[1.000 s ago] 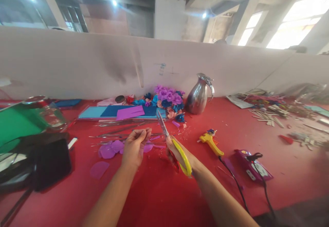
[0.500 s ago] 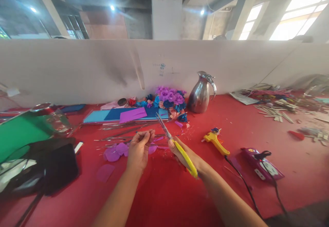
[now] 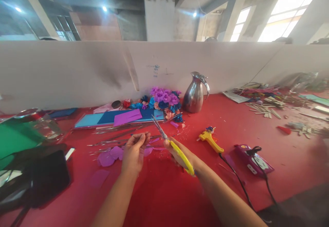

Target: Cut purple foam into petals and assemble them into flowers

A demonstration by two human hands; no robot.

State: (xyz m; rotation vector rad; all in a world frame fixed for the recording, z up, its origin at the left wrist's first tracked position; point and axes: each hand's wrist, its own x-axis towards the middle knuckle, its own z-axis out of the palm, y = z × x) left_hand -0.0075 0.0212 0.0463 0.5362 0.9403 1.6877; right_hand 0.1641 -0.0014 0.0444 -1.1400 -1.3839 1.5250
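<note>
My right hand [image 3: 178, 153] is wrapped round yellow-handled scissors [image 3: 181, 155], whose metal blades point up and to the left. Beside the blades, my left hand [image 3: 135, 151] is closed in a pinch; whatever lies between its fingertips is too small to make out. Purple petal-shaped paper pieces [image 3: 106, 158] lie on the red table just left of my left hand, and thin wires [image 3: 105, 142] are spread behind them. Farther back, a purple sheet [image 3: 128, 117] rests on blue sheets [image 3: 87, 120], next to a bunch of purple paper flowers [image 3: 167, 96].
A metal jug [image 3: 194, 95] stands by the partition. To the right are a yellow glue gun [image 3: 210, 140] and a purple power strip [image 3: 254, 160] with cords. At left are a black bag-like thing [image 3: 51, 175] and a glass jar [image 3: 48, 127]. Sticks [image 3: 267, 110] lie far right.
The view has turned slightly to the right, so everything sits a little farther left. Both hands keep nearly the same pose, and the scissors stay in my right hand.
</note>
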